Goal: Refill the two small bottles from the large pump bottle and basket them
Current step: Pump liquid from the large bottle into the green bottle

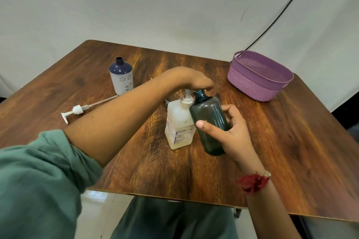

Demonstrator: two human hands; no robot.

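Green sleeve fabric [38, 180] on my left arm fills the lower left corner, pushed up above the elbow. My right grip [235, 134] is wrapped round the dark smoky translucent plastic bottle [209, 122], thumb across its near face and fingers behind it. That bottle is uncapped and tilted, with its open neck up beside the spout of the large pale square pump bottle [178, 128]. A red thread band [252, 182] sits on the right wrist. The large pump bottle stands upright near the middle of the brown wood-grain tabletop [136, 161], just left of the dark bottle and partly hidden by it; a printed label runs down its front corner. My left grip [194, 79] lies palm down on top of the white pump head [187, 97]. Its fingers are blurred and hidden behind the dark bottle's neck, so I cannot tell whether they curl round the head or lie flat on it. Further left, the white bottle with a navy dome top [121, 77] stands upright and uncapped, well apart from both grips. A loose white pump with a long dip tube [77, 110] lies flat on the tabletop in front of it. The purple woven-pattern plastic basket [258, 85] sits at the far right corner; no bottle is visible inside it. A black cable [281, 11] runs down the white backdrop behind it.
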